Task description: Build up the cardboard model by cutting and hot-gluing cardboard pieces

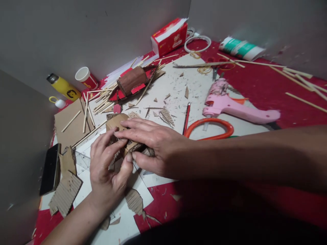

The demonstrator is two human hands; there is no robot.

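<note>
Fingers, left hand (107,170): curled round the near side of a small cardboard piece (119,124), thumb tip pressed against its lower edge. Grasping.
Fingers, right hand (150,144): laid flat over the top of the same cardboard piece, thumb beneath it, meeting the left thumb. Grasping.
Cardboard piece: brown, corrugated, held just above the table (245,85) at the middle-left of the view; mostly covered by both hands, its far end showing at 12 o'clock of the left hand.

Surroundings, working outward:
- White paper sheet (143,194) under the hands, with torn corrugated scraps (65,194) at 8 o'clock.
- Black phone (51,168) at 9 o'clock of the left hand, lying at the table's edge.
- Orange-handled scissors (212,129) at 2 o'clock of the right hand, near it.
- Pink glue gun (235,107) just beyond the scissors, lying on its side.
- Cardboard model with red trim (133,81) at 12 o'clock, wooden sticks (99,102) scattered beside it.
- Red paper cup (87,78) and yellow bottle (62,86) at 11 o'clock, against the grey wall.
- Red tissue box (170,35) at 1 o'clock, far edge.
</note>
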